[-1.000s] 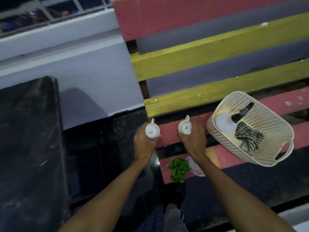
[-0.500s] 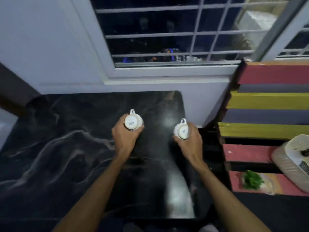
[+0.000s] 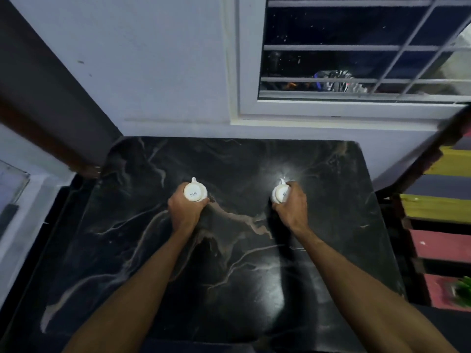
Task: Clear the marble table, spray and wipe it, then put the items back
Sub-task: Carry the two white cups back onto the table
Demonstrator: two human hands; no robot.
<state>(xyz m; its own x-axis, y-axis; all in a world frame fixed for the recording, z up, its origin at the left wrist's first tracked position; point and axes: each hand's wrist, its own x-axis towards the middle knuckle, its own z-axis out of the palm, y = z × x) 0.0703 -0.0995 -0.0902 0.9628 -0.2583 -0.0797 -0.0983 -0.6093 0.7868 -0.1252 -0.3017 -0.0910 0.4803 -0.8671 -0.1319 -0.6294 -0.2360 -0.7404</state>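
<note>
The black marble table (image 3: 229, 263) with pale veins fills the middle of the view. Each hand holds a white cup upside down, base facing up, over the table's far half. My left hand (image 3: 184, 212) grips the left white cup (image 3: 195, 191), whose handle points away from me. My right hand (image 3: 291, 207) grips the right white cup (image 3: 279, 194) near a bright light reflection on the marble. I cannot tell whether the cups touch the surface.
A white wall and a barred window (image 3: 356, 54) stand behind the table. A bench of yellow, grey and red slats (image 3: 443, 205) is at the right, with a green plant (image 3: 462, 291) on it. A dark wooden frame (image 3: 51, 110) rises at the left.
I have turned left from the slatted bench to the marble table, carrying both cups. They now sit over the table's far half, spread wider apart and lower than before.
</note>
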